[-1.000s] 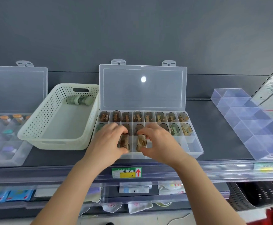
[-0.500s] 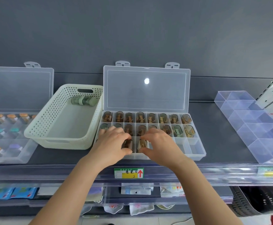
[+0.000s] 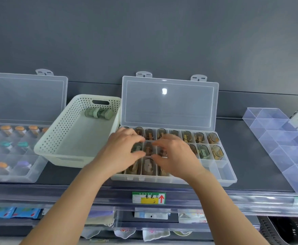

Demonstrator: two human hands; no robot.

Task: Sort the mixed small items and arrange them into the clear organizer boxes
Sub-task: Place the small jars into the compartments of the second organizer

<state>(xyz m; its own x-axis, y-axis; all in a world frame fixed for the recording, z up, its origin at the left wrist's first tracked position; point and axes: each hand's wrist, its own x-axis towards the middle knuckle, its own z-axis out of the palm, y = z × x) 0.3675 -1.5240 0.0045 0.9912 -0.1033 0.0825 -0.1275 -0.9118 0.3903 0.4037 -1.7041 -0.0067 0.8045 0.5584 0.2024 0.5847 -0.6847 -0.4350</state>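
The clear organizer box (image 3: 230, 180) stands open on the shelf with its lid (image 3: 169, 106) upright. Small brown and green capped items fill its back and middle rows. Brown items (image 3: 148, 167) lie in the front row's left compartments, while the right ones hold nothing. My left hand (image 3: 123, 152) hovers over the left of the middle row with fingers loosely curled above a green item (image 3: 137, 148). Beside it, my right hand (image 3: 178, 156) is in the same pose and slightly blurred. Neither hand lifts anything.
A white perforated basket (image 3: 56, 144) left of the box holds green items (image 3: 99, 113) at its far end. Another open organizer (image 3: 11, 174) with capped items is far left. A clear divider tray (image 3: 286, 147) lies at the right. A price tag (image 3: 149, 198) marks the shelf edge.
Each hand held a brown item over the front row, set it into a front compartment, let go and moved back over the middle row.
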